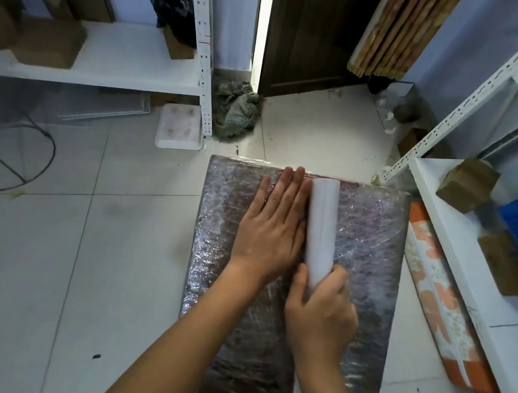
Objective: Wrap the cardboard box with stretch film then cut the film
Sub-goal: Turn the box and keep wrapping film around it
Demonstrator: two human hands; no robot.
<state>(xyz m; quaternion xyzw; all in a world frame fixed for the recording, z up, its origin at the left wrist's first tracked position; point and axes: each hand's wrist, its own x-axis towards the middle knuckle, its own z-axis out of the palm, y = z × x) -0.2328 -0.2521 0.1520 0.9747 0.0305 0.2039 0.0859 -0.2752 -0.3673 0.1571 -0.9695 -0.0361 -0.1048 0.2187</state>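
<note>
A flat, dark cardboard box [372, 243] covered in shiny, wrinkled stretch film lies on the tiled floor in front of me. A white roll of stretch film [323, 223] lies lengthwise on top of the box. My right hand [321, 315] grips the near end of the roll. My left hand [275, 224] lies flat with straight fingers on the film-covered top, right beside the roll's left side.
A white metal shelf [459, 253] with small cardboard boxes and a blue crate stands close on the right. An orange patterned box [443, 304] lies between it and the wrapped box. Another shelf [121, 58], a white foam tray [179, 127], a rag pile and a wire ring lie to the left and back.
</note>
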